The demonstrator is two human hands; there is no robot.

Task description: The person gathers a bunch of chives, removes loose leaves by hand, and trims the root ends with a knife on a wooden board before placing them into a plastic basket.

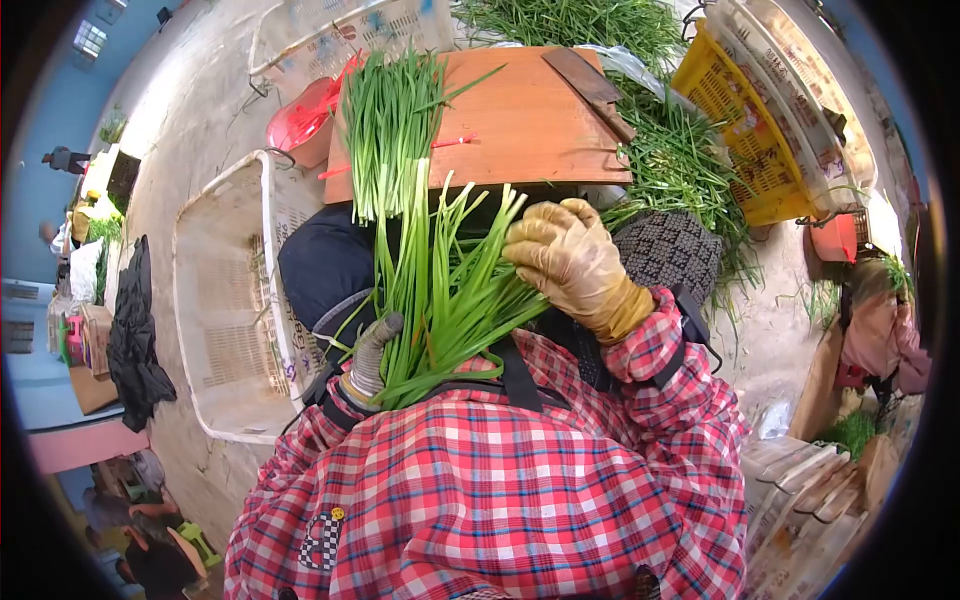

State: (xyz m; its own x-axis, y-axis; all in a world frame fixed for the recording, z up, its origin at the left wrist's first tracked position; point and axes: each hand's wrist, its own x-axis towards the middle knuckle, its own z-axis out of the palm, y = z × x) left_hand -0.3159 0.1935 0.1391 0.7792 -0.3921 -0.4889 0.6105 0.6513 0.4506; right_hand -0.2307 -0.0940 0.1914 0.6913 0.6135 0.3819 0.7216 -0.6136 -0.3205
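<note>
My left hand [372,360], in a grey glove, is closed round the lower part of a loose bunch of green leafy stalks [440,310] over my lap. The pale stalk ends point away from me towards the board. My right hand [575,262], in a yellowish rubber glove, is at the right side of the bunch, its fingers curled against the pale ends. A neater bundle of stalks [392,130] lies on the left of the orange-brown board [510,110], its pale ends over the near edge. Beside it is a red tie [455,141].
A flat dark blade [583,78] lies at the board's right. Loose greens [680,150] are heaped beyond it, near a yellow crate [735,130]. A white crate [225,300] and a red basin [303,115] stand left. Another person [880,340] is at the far right.
</note>
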